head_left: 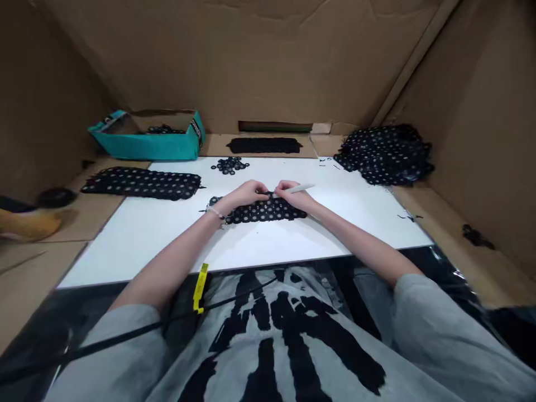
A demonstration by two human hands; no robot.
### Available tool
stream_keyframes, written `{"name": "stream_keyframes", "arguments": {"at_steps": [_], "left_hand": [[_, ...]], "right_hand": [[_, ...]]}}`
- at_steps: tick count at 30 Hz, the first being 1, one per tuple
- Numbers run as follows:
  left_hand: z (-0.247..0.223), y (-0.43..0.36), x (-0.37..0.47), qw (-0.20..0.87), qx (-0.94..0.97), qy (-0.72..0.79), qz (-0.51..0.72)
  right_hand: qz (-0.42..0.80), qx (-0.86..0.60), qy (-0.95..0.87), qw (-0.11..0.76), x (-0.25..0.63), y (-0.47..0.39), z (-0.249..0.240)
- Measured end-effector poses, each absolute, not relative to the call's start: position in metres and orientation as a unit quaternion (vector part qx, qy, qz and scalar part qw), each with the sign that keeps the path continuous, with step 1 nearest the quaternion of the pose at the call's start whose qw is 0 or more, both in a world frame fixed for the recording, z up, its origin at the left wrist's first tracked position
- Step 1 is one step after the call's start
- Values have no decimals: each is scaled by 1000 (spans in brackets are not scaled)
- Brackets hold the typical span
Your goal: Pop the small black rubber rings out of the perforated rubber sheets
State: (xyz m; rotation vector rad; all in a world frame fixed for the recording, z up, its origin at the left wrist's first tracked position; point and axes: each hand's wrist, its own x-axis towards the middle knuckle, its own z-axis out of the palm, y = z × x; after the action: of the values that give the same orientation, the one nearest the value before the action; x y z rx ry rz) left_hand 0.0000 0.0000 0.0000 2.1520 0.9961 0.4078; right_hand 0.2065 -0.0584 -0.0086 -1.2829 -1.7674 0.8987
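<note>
A black sheet (pixel 268 211) with rows of pale round spots lies on the white board (pixel 176 245) in front of me. My left hand (pixel 250 194) rests over the sheet's left part, thumb and fingers closed at its far edge; the exact pinch is too small to make out. A slim white pen-shaped tool (pixel 302 188) is held in my right hand (pixel 288 191), its lower end pointing at the sheet beside my left fingertips. Just beyond sits a small heap of black rings (pixel 229 165).
Another spotted black sheet (pixel 144 183) lies left, below a teal box (pixel 146 146) holding black pieces. A black strip stack (pixel 264 146) lies at the back. Spotted sheets are piled (pixel 385 155) at right. Cardboard walls (pixel 268 67) surround the board; a yellow-tagged cable (pixel 201 287) crosses my front.
</note>
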Motion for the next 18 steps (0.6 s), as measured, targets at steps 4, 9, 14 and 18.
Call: {"name": "stream_keyframes", "arguments": {"at_steps": [4, 9, 14, 18], "left_hand": [[-1, 1, 1, 383, 829, 374, 162], [-2, 1, -1, 422, 810, 373, 163], [6, 3, -8, 492, 788, 354, 111], [14, 3, -11, 455, 820, 339, 80]], "right_hand": [[356, -500, -679, 403, 212, -58, -9], [344, -505, -681, 404, 211, -62, -7], [298, -506, -699, 407, 202, -67, -8], [313, -516, -682, 413, 202, -67, -6]]}}
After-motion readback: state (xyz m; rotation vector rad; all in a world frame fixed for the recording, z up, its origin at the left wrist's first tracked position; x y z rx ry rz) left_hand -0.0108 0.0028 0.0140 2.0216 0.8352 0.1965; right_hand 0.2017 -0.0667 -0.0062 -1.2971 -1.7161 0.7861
